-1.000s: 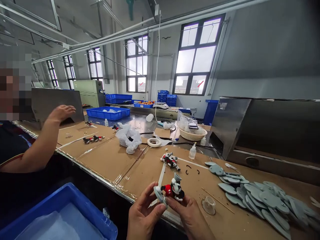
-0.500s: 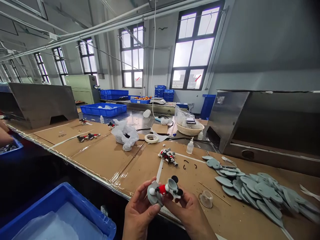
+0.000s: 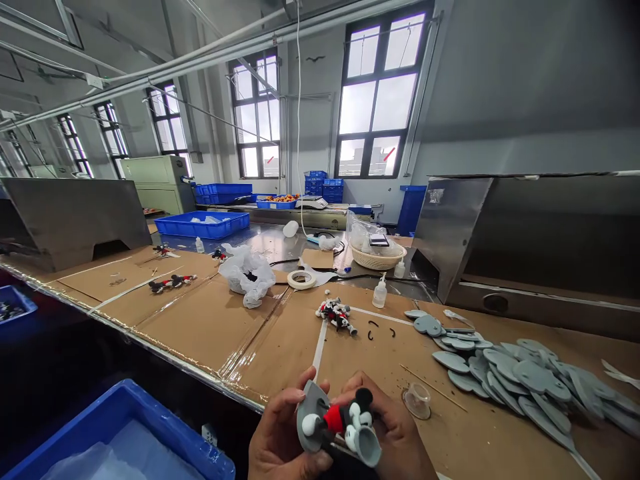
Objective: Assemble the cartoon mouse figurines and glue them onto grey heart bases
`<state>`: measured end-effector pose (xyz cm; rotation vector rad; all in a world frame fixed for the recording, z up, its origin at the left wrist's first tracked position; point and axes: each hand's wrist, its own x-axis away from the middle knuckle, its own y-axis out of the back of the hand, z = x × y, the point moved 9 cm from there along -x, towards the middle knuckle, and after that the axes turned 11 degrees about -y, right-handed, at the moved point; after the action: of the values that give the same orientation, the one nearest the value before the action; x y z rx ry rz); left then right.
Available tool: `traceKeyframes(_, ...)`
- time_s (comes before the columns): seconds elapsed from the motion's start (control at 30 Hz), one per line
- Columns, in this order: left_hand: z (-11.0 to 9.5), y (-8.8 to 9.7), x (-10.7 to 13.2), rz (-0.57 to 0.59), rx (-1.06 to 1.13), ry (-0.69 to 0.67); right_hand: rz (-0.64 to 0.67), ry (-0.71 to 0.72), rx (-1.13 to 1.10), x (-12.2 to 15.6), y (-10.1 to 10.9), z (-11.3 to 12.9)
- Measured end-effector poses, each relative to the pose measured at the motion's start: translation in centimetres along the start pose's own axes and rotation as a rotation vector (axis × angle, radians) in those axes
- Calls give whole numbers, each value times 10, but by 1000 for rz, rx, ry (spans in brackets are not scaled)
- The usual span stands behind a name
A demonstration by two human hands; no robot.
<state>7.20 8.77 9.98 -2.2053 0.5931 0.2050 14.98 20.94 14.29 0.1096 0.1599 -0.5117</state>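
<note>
Close to me, at the table's front edge, both hands hold one small mouse figurine (image 3: 334, 419) with black ears, a red middle and a grey cup-shaped part. My left hand (image 3: 280, 433) grips its flat grey base (image 3: 309, 400), thumb below and fingers behind. My right hand (image 3: 395, 420) closes around the head end from behind; some of its fingers are hidden by the figurine. Beyond the hands lies a small heap of similar figurines (image 3: 336, 313), with several curved black pieces (image 3: 371, 335) beside it. A small clear cup (image 3: 417, 399) and a thin wooden stick (image 3: 435, 388) lie right of my hands.
Grey flat bases (image 3: 515, 377) are piled at the right. A dropper bottle (image 3: 380, 293), tape roll (image 3: 301, 280), crumpled plastic bag (image 3: 246, 273) and woven basket (image 3: 379, 260) stand farther back. A blue bin (image 3: 220, 453) sits below the table edge at left.
The figurine has been turned, so its grey cup-shaped part now points down toward me, and both hands have come slightly lower. A person's arm at the far left has left the view.
</note>
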Motion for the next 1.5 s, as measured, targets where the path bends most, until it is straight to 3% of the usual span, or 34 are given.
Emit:
traceKeyframes(0.23, 12, 12, -5, -88, 54, 3, 16, -85, 66, -3, -8, -4)
traceKeyframes(0.43, 23, 17, 3, -298, 53, 176, 72, -289, -71, -6, -14, -32)
traceKeyframes(0.9, 30, 20, 8, -297, -3, 224, 56, -348, -122, -2, -17, -21)
traceKeyframes(1.13, 29, 19, 10, -314, -2, 233, 79, -297, -136, -3, -20, -13)
traceKeyframes(1.27, 29, 16, 9, -304, 15, 234, 5, -264, -23, -2, -13, -8)
traceKeyframes(1.5, 27, 17, 5, -296, 49, 202, -66, -17, 176, 7, -8, 12)
